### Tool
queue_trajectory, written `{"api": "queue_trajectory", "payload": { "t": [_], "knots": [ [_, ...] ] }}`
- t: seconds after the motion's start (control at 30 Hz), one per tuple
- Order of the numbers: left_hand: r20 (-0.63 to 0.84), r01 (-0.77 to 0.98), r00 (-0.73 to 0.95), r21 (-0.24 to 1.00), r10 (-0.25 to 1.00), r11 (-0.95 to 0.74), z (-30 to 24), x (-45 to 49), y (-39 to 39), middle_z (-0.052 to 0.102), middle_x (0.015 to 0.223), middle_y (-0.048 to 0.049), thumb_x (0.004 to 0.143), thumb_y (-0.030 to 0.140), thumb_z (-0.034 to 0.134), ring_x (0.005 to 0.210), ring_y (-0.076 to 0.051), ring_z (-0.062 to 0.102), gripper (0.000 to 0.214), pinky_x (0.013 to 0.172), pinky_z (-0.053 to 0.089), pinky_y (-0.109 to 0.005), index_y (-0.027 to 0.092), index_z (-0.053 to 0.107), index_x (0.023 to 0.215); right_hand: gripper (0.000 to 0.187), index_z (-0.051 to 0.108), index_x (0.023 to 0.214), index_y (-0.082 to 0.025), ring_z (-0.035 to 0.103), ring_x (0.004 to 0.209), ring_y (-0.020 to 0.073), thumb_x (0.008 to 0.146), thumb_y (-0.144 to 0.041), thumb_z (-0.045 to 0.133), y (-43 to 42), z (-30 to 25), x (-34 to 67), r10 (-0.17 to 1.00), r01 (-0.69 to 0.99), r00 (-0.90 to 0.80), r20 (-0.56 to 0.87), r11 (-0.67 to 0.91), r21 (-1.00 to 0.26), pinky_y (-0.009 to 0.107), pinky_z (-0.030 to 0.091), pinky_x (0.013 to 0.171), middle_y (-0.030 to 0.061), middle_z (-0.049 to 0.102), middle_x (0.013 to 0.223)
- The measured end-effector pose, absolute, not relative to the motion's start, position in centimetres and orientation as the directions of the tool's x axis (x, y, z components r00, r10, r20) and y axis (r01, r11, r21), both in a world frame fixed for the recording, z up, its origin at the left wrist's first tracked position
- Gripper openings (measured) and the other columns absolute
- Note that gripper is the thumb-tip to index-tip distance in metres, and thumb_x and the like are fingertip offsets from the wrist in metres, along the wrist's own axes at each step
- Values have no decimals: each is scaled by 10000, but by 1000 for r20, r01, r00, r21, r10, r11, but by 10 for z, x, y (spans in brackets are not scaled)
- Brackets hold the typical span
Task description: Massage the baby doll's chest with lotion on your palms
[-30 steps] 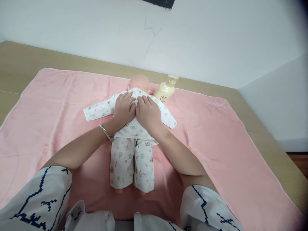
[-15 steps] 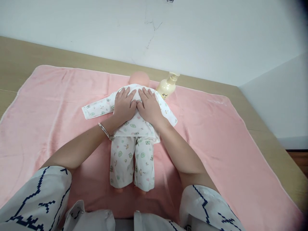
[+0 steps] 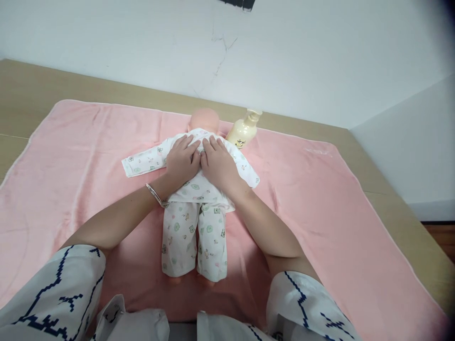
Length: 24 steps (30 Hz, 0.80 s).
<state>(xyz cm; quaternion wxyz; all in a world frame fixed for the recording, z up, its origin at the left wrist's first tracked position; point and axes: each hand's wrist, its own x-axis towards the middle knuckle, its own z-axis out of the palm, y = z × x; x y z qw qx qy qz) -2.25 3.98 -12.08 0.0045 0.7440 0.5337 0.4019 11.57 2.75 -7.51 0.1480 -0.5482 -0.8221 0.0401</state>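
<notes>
A baby doll [image 3: 204,120] lies on a pink blanket [image 3: 320,203], its head toward the wall and its face not showing. It wears a white printed top [image 3: 197,192] and matching printed trousers [image 3: 179,239]. My left hand [image 3: 182,160] rests flat on the upper left of the top, fingers stretched toward the head. Beside it, my right hand [image 3: 219,165] lies flat on the upper right, with the two thumbs close together. Both hands are open and grip nothing. The doll's sleeves spread out to either side, and its feet barely show below the trousers.
A cream pump bottle [image 3: 245,130] with a small printed picture stands at the blanket's back edge, right of the doll's head. Under the blanket is a wooden surface [image 3: 384,203]. Behind it rises a cracked white wall [image 3: 142,42] with a dark object at the top.
The view has tilted up slightly, showing more of the dark object on the wall. Both hands stay on the doll's upper body, their fingers shifted only a little.
</notes>
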Motion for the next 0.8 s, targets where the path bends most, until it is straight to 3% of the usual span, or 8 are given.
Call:
{"api": "queue_trajectory", "payload": {
  "t": [0.17,0.37,0.5,0.63,0.8],
  "knots": [
    [593,795,69,453,802,-403,-123,-22,39,625,1332,-87,927,250,416,1298,-266,525,363,1149,396,-465,194,665,1186,545,406,1465,-17,311,1471,343,984,-240,282,21,-73,113,933,908,-299,199,343,-243,518,278,1207,220,396,1540],
    [532,779,140,462,835,-425,-123,-23,50,535,1433,-118,939,245,400,1365,-310,444,409,1182,286,-569,194,579,1303,586,398,1488,-101,272,1484,362,937,-300,411,45,-76,127,920,868,-346,184,388,-311,562,219,1220,147,344,1588],
    [573,770,149,444,806,-458,-122,-24,49,589,1370,-117,918,233,411,1308,-283,500,391,1154,368,-505,171,626,1240,574,420,1469,-95,304,1473,347,935,-303,406,48,-78,130,894,854,-385,229,440,-279,568,243,1207,158,372,1571],
    [645,781,93,426,759,-457,-122,-22,42,673,1256,-72,918,245,420,1189,-256,579,339,1034,487,-456,202,694,1113,511,499,1406,-74,401,1420,346,951,-267,373,34,-74,122,901,881,-355,250,412,-232,520,343,1165,183,452,1514],
    [661,796,37,434,750,-422,-123,-22,37,691,1199,-77,923,266,443,1166,-262,570,313,1040,479,-452,194,715,1062,500,530,1377,-59,465,1372,342,976,-262,310,19,-70,113,922,919,-276,271,335,-207,482,416,1111,211,522,1447]
  ]
}}
